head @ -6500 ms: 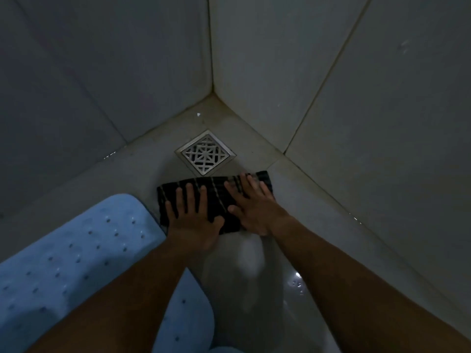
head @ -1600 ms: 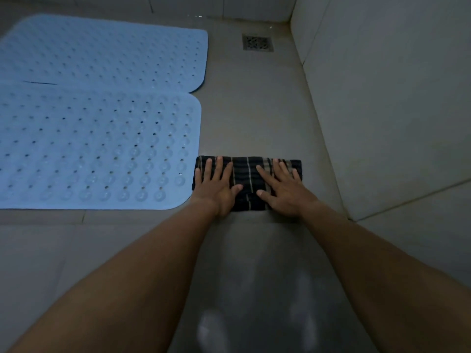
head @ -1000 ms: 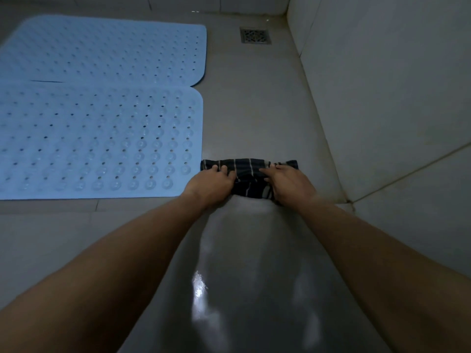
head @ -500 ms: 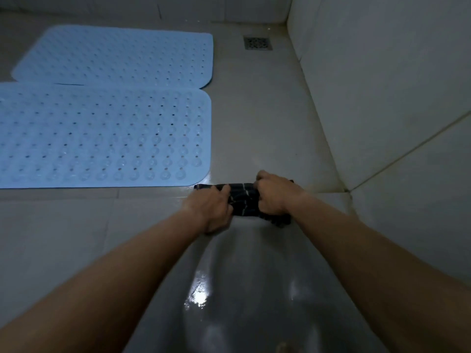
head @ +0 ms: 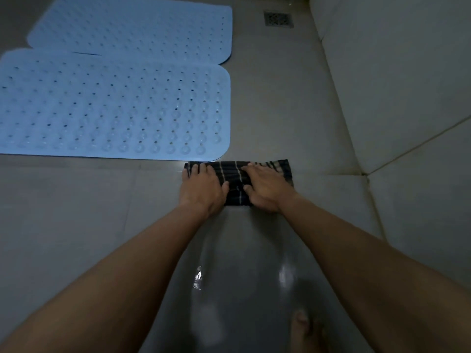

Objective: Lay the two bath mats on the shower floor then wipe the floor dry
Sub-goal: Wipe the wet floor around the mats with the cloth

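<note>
Two light blue bath mats lie flat on the shower floor, the near mat [head: 109, 108] overlapping the edge of the far mat [head: 137, 26]. A folded dark striped cloth [head: 235, 179] lies on the grey tiles just past the near mat's front right corner. My left hand [head: 201, 189] presses on the cloth's left half with fingers stretched forward. My right hand [head: 265, 187] presses flat on its right half. A wet, shiny streak [head: 237, 271] runs on the floor from the cloth back toward me.
A square metal drain [head: 278, 19] sits at the far corner. Pale tiled walls [head: 397, 85] rise along the right side, with a wall corner [head: 364, 173] close to the cloth's right end. My foot [head: 303, 327] shows at the bottom.
Half a second ago both hands gripped the bunched cloth; now the cloth is spread flat under straightened fingers. Over the earlier frames the cloth came back from the drain corner toward me.
</note>
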`<state>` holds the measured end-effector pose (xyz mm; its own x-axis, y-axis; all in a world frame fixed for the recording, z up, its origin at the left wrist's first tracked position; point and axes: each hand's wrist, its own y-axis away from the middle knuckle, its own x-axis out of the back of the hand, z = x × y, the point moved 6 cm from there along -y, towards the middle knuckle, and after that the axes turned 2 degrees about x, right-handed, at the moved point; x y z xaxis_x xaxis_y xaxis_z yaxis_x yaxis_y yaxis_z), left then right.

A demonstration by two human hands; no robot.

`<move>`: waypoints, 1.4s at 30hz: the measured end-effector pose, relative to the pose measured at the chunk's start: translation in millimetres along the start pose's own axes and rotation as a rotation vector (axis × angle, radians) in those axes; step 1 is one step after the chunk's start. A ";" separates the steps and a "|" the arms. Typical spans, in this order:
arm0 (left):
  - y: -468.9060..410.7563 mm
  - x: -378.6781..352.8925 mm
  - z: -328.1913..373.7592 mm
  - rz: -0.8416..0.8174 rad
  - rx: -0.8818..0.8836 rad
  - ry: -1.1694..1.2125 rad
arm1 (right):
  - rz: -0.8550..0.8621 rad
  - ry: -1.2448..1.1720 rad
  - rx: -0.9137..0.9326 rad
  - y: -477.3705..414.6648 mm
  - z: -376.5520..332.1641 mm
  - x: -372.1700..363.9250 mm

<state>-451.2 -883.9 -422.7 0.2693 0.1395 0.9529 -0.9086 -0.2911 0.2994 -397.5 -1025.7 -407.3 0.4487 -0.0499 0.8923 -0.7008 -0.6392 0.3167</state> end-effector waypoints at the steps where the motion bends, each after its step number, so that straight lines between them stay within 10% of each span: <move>1: 2.2 -2.8 -10.8 -0.019 0.003 0.023 | -0.005 -0.014 0.005 -3.8 -7.7 -0.2; 42: 12.5 -8.0 -182.1 0.003 0.024 0.204 | 0.092 0.261 0.115 -66.8 -137.3 -57.6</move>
<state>-522.8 -716.4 -435.5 0.1942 0.3265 0.9250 -0.9010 -0.3135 0.2999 -452.6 -874.8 -435.6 0.2177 0.0774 0.9730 -0.6576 -0.7250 0.2048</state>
